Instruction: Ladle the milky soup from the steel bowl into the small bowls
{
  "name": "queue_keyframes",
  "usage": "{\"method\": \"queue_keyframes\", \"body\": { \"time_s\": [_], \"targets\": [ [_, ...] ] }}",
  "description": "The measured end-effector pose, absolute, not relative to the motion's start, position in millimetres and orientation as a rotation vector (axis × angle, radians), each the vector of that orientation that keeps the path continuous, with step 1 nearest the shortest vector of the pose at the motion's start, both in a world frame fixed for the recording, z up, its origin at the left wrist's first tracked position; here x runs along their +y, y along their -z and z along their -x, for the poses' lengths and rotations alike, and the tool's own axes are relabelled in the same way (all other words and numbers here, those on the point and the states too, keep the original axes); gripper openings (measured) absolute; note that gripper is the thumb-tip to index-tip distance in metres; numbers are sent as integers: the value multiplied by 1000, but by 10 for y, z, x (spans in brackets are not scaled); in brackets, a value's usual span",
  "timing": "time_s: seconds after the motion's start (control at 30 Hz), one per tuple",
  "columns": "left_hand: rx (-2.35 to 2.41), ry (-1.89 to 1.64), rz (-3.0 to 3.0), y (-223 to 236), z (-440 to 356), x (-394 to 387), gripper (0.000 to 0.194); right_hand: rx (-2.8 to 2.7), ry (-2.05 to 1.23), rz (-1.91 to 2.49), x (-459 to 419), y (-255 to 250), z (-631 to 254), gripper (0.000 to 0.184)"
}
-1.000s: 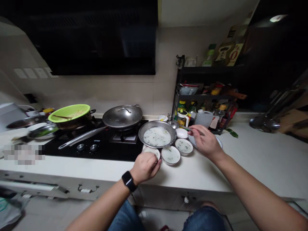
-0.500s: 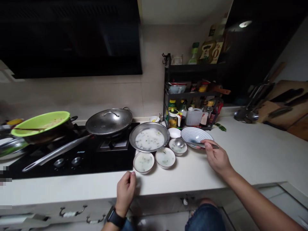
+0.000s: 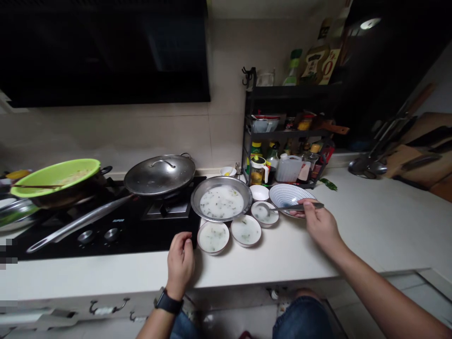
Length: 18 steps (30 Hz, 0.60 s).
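My right hand (image 3: 322, 225) is closed round the handle of a metal ladle (image 3: 287, 207). The ladle's head is at the right-hand small bowl of milky soup (image 3: 270, 216), dipped into or just over the liquid. Two more small soup bowls stand nearer, a left one (image 3: 213, 238) and a middle one (image 3: 246, 230). Behind them is a wide metal basin (image 3: 195, 200) of the same white soup with dark green bits. A blue-patterned bowl (image 3: 287, 194) sits just beyond my right hand. My left hand (image 3: 181, 259), loosely curled with nothing visible in it, is by the counter's front edge, left of the bowls.
A lidded wok (image 3: 160, 175) stands on the black hob (image 3: 141, 240), its long handle pointing towards me. Further left, a green basin (image 3: 58, 165) rests on a pot. Behind the bowls are a small white bowl (image 3: 259, 192) and a seasoning rack (image 3: 293, 133).
The ladle's head has lowered towards the soup in the right-hand bowl. My left hand has shifted slightly left and upward. The camera view has tilted slightly.
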<state>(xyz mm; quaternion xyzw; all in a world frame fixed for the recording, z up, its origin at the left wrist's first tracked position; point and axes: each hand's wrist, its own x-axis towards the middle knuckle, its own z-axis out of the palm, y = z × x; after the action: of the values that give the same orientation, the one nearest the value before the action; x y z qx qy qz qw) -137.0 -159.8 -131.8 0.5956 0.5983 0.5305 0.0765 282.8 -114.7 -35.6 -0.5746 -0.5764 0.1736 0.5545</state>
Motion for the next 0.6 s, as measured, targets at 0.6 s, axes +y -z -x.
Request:
{"method": "queue_keyframes", "body": {
  "time_s": [0.6],
  "targets": [
    [1933, -1447, -1535, 1645, 1614, -1239, 27, -947, -682, 1308, -993, 80, -2963, 14]
  ]
}}
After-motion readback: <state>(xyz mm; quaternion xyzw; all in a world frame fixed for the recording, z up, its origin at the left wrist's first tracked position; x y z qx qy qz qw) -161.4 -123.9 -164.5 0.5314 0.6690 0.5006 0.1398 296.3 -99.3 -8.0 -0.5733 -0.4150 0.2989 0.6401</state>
